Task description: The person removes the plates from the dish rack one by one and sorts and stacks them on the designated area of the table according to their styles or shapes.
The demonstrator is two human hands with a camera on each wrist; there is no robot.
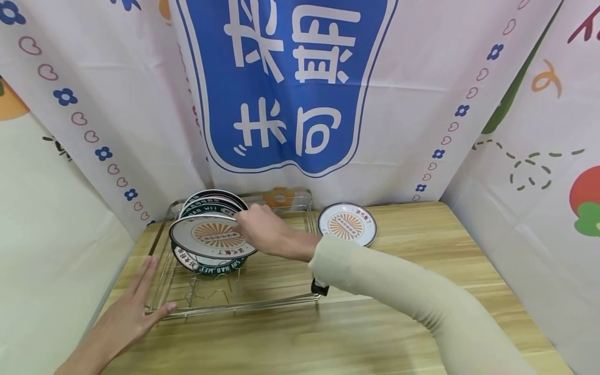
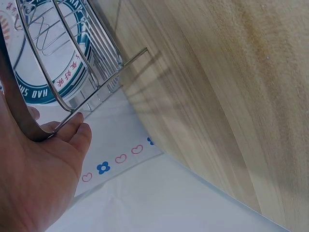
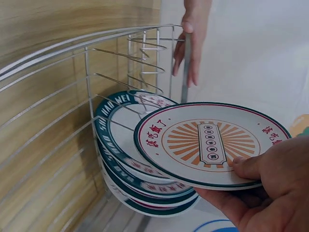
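My right hand (image 1: 266, 229) pinches the edge of a white plate (image 3: 212, 142) with an orange sunburst, thumb on its face and fingers beneath. That plate is tilted over a wire dish rack (image 1: 253, 302). Several green-rimmed plates (image 3: 145, 181) stand close together in the rack, partly hidden by the held plate. My left hand (image 1: 124, 317) touches the rack's near left corner, its fingers straight along the side and the thumb spread along the front. In the left wrist view, part of the fingers is hidden behind the rack's metal rim.
Right of the rack, another sunburst plate (image 1: 347, 225) lies on the wooden table (image 1: 422, 271). Printed curtains (image 1: 403, 78) hang close behind the table and along both sides. A small black object (image 1: 320, 287) shows below the right sleeve, at the rack's front right corner.
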